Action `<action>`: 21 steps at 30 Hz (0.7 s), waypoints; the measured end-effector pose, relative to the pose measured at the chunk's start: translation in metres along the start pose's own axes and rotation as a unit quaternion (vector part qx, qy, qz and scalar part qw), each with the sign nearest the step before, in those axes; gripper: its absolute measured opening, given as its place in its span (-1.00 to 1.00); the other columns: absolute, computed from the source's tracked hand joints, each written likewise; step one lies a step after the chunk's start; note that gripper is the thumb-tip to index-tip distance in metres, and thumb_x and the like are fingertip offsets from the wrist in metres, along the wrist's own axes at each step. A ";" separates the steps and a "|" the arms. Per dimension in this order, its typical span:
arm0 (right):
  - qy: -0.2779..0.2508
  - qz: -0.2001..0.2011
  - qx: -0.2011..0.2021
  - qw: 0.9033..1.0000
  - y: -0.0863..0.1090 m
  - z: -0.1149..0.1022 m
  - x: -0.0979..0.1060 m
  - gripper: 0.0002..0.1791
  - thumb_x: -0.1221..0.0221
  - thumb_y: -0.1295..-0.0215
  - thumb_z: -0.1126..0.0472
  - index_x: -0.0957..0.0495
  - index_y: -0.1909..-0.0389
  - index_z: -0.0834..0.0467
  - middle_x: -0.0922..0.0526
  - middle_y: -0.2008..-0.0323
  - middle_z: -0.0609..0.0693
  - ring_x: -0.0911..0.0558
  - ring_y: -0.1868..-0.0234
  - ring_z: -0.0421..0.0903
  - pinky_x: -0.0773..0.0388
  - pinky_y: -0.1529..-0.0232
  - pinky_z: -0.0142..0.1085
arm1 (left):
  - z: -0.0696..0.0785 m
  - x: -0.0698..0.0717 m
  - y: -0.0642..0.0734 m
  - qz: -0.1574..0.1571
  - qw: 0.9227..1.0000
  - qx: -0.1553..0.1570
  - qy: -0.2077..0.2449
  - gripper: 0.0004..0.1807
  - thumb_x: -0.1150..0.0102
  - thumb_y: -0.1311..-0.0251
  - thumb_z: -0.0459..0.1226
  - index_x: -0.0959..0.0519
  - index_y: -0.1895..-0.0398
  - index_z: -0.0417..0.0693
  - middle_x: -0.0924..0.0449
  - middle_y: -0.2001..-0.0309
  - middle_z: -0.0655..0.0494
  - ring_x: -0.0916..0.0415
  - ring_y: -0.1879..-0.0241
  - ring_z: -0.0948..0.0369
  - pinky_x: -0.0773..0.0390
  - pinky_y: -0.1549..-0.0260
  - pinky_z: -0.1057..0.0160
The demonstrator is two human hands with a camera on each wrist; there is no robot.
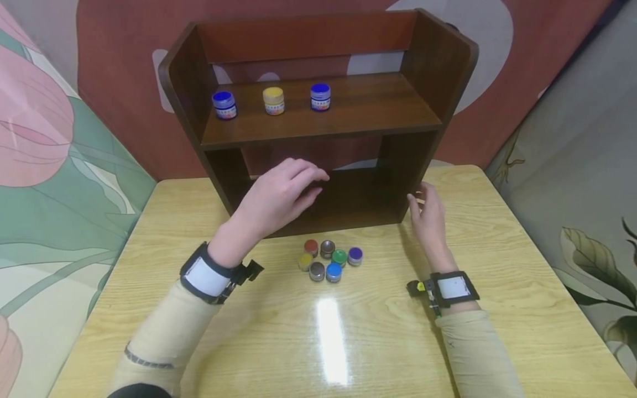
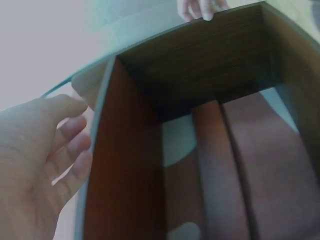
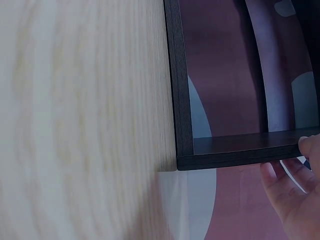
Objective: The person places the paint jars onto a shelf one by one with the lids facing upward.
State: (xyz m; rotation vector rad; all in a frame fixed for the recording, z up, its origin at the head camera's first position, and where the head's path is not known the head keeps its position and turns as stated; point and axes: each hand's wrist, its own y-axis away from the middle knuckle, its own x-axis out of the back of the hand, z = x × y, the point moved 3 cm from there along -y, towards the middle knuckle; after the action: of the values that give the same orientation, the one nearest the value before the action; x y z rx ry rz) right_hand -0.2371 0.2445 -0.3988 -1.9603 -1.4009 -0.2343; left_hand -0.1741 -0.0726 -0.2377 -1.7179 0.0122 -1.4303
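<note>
A dark brown two-tier wooden shelf (image 1: 318,135) stands on the table. My left hand (image 1: 283,193) hovers before its lower compartment, fingers loosely bent with nothing in them. In the left wrist view, those fingertips (image 2: 82,145) appear beside the middle board's front edge. At the shelf's right side panel, my right hand (image 1: 429,218) pinches the front edge, thumb on the edge and fingers along the outer face. On the upper board sit a blue-lidded paint jar (image 1: 225,105) at left, a yellow-lidded jar (image 1: 273,101) and another blue-lidded jar (image 1: 320,98).
Several small paint jars cluster on the table before the shelf, among them a red one (image 1: 311,247), a green one (image 1: 339,257), a purple one (image 1: 355,256) and a bright blue one (image 1: 334,271). The light wood table (image 1: 278,342) meets patterned fabric behind and at both sides.
</note>
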 end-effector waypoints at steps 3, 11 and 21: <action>0.000 0.002 0.000 1.000 0.000 0.000 0.000 -0.62 -0.04 -0.51 0.27 -0.36 -0.24 0.36 -0.53 -0.12 0.34 -0.57 -0.14 0.26 -0.63 -0.12 0.10 | -0.005 -0.013 0.015 -0.048 0.998 0.004 0.031 -0.71 -0.32 -0.26 -0.28 -0.61 -0.04 -0.07 -0.68 0.01 0.04 -0.61 -0.02 0.12 -0.67 -0.05 0.21; 0.002 0.003 0.001 1.000 0.000 -0.001 -0.001 -0.62 -0.04 -0.51 0.26 -0.37 -0.23 0.36 -0.54 -0.11 0.35 -0.57 -0.14 0.26 -0.63 -0.13 0.09 | -0.013 -0.048 0.058 -0.181 0.979 0.055 0.082 -0.68 -0.38 -0.21 -0.27 -0.64 -0.03 0.07 -0.64 -0.02 0.12 -0.57 -0.05 0.18 -0.64 -0.10 0.22; -0.003 -0.002 -0.008 1.000 0.000 -0.001 -0.001 -0.61 -0.02 -0.52 0.25 -0.35 -0.25 0.37 -0.53 -0.14 0.35 -0.57 -0.16 0.27 -0.61 -0.16 0.11 | -0.006 -0.083 0.096 -0.267 0.949 0.146 0.085 -0.61 -0.45 -0.08 -0.29 -0.65 -0.01 0.10 -0.65 0.04 0.16 -0.59 0.06 0.20 -0.68 0.09 0.21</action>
State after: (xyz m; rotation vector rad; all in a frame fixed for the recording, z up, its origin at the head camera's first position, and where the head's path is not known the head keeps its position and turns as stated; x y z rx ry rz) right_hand -0.2375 0.2434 -0.3984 -1.9738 -1.4109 -0.2418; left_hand -0.1589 -0.0932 -0.3620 -1.3999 -0.5831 -1.8601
